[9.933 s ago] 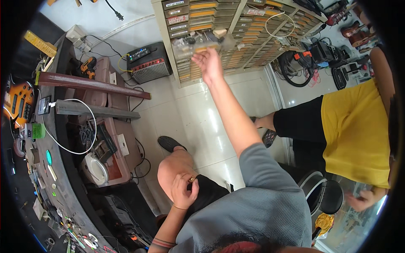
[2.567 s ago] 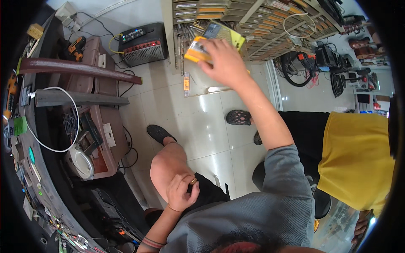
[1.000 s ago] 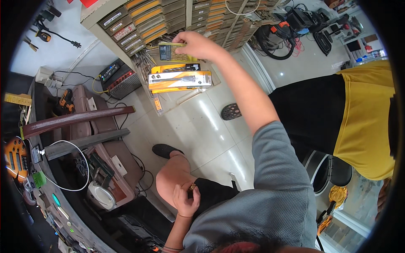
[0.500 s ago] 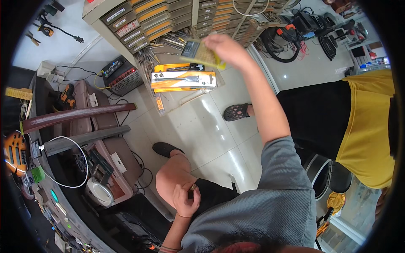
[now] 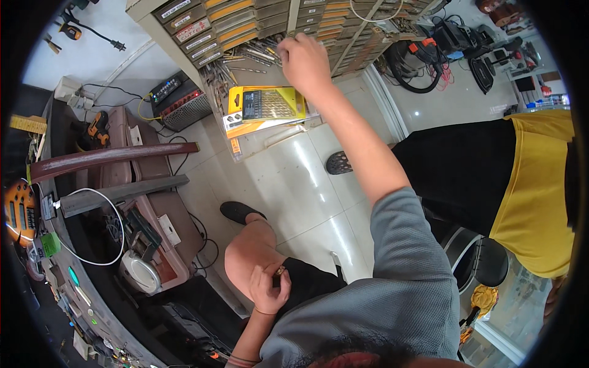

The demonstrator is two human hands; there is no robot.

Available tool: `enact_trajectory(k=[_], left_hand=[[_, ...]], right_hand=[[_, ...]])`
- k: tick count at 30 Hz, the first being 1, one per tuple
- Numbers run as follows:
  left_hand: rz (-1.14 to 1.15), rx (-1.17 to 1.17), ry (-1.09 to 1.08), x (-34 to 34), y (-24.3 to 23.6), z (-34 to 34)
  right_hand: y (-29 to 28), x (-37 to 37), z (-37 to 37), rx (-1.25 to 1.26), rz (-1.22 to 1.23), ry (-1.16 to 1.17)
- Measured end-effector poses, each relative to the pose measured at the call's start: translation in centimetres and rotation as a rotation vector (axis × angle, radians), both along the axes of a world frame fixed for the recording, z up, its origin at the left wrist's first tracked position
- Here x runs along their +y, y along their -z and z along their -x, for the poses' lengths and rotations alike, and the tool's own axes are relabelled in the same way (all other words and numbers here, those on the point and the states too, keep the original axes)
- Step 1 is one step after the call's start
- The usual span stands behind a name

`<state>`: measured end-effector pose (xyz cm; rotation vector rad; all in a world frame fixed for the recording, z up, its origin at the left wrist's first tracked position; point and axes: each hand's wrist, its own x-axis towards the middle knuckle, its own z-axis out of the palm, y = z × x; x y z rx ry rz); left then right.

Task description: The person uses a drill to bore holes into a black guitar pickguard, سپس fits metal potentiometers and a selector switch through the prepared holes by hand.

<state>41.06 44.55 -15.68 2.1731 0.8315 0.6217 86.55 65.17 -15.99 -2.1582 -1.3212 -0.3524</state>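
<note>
While holding the right hand (image 5: 305, 64) at 12 o'clock over the pulled-out drawer (image 5: 248, 78), resting the left hand (image 5: 270, 291) between 6 and 7 o'clock against the thigh (image 5: 245, 248). Right fingers curled down at loose drill bits (image 5: 264, 52), heaped along the drawer's cabinet end; can't tell if pinching one, fingertips too blurred. Left thumb and forefinger pressed together on a small brass-coloured thing (image 5: 281, 270), too small to identify.

Between 11 and 12, see a yellow-edged flat case (image 5: 273, 104) with a row of bits inside, lying on top of an orange-and-white pack (image 5: 236, 126), over the drawer's near part. Small orange-labelled packet (image 5: 235, 146) showing below that stack. Behind, rows of labelled drawers in the cabinet (image 5: 313, 27). At 8, brown toolbox (image 5: 178, 248) with a white round-ended tool (image 5: 141, 270) in it.

Edges: tiled floor (image 5: 288, 184) running from the drawer's near edge down to the shoe (image 5: 242, 212), giving arm room mid-view. Bounded at 2 by a white rail (image 5: 386, 104), at 8 by the curved bench edge, at 9 by a reddish bar (image 5: 116, 159) jutting toward the floor. Person in yellow shirt (image 5: 540, 190) at 3, well apart from the drawer.
</note>
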Motion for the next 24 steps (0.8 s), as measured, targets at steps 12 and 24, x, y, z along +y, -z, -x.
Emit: enact_trajectory(k=[12,24], left_hand=[[0.048,-0.033,-0.003,0.3,0.9,0.1],[0.26,-0.115,-0.218,1.8,-0.6,2.2]], right_hand=[[1.6,2.3,0.2,-0.141,0.148,0.0],[-7.7,-9.7,15.3,1.044,-0.078,-0.527]])
